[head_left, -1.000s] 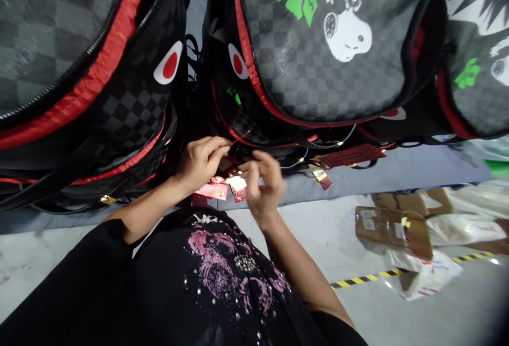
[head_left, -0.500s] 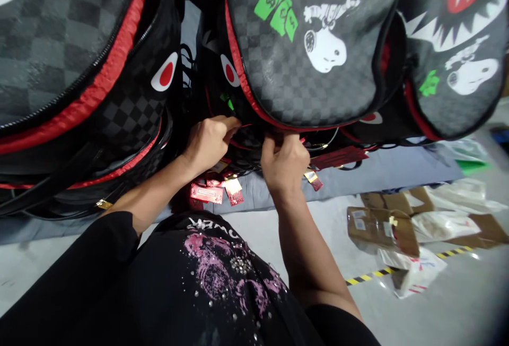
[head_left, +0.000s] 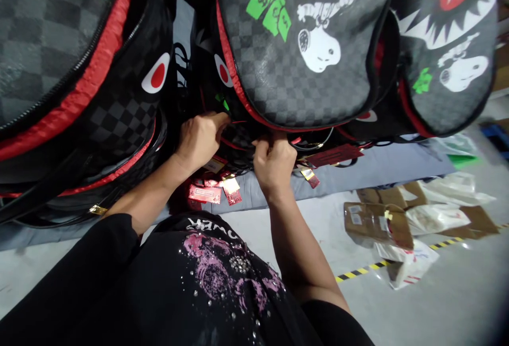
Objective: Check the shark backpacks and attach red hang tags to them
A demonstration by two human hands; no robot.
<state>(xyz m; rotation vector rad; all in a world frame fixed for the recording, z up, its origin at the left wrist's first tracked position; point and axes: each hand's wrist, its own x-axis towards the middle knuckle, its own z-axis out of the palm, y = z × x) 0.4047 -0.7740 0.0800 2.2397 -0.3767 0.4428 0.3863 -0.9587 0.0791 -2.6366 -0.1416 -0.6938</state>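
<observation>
At the middle bag (head_left: 306, 83): both hands are held close to its lower edge, apart from each other; its grey checkered panel is printed with green notes and a white dog's head.
Left hand (head_left: 201, 139): placed at the bag's lower left; fingers are bent inward; a thin red line is noted just beside the fingertips, but whether it is gripped cannot be told.
Right hand (head_left: 275, 163): fingers are curled up under the lower edge; the fingertips are hidden, so what is grasped, if anything, cannot be told.
Red tags (head_left: 204, 193): seen hanging below the left hand; a yellow-and-red tag (head_left: 310, 176) is seen to the right of the right hand.
Neighbouring bags: one left bag (head_left: 43, 43) and one right bag (head_left: 445, 96) are noted, both similarly checkered.
Tabletop (head_left: 397, 168): covered in grey, seen beneath the bags.
Floor (head_left: 324, 229): crossed by striped tape (head_left: 361, 271); cardboard (head_left: 369, 221) and a white plastic bag (head_left: 415, 261) are found near it.
</observation>
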